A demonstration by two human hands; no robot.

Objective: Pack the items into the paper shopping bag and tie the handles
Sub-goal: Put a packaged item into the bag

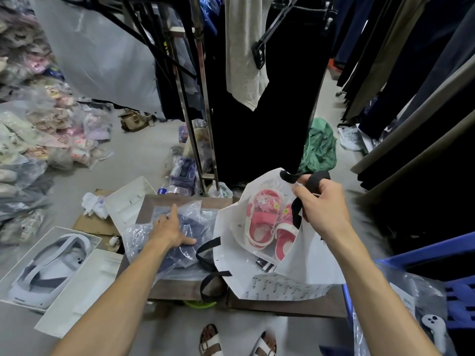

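Note:
A white paper shopping bag (288, 286) with black strap handles lies open on a low brown table (177, 289). Inside it shows a clear packet of pink children's sandals (267, 222). My right hand (317, 204) is closed around the far black handle (295, 176) and holds the bag's mouth up. The near handle (208, 255) hangs loose over the bag's left side. To the left, my left hand (171, 228) rests flat, fingers spread, on a dark navy garment in a clear plastic packet (180, 242) lying on the table.
A clothes rack with hanging dark garments (257, 98) stands right behind the table. White boxes (77, 286) and cardboard lie on the floor at left, beside heaps of bagged goods (38, 124). A blue plastic crate (424, 278) sits at the right. My sandalled feet (236, 340) are below.

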